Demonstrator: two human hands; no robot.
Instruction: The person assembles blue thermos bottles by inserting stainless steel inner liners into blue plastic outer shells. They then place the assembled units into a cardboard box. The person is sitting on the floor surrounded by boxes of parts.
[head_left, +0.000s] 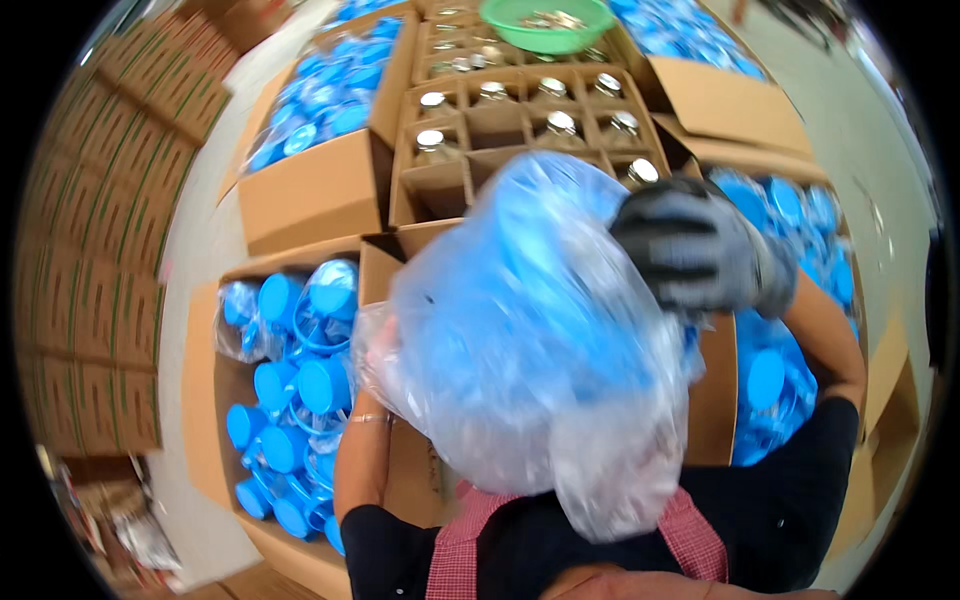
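In front of my chest is a large clear plastic bag (530, 340) with blue things inside; their shape is blurred by the film. My right hand (700, 245), in a grey and black glove, grips the bag's upper right side with curled fingers. My left hand (384, 345) holds its left side, the fingers partly hidden behind the film. Just beyond the bag stands a divided cardboard box (400, 200) with several silver-lidded glass jars (561, 126), some of its compartments bare.
Open cartons of blue-lidded plastic containers stand at near left (285, 448), far left (345, 90) and right (768, 380). A green basin (545, 38) with small pale pieces rests on the far divided box. Stacked cartons (95, 240) line the left side.
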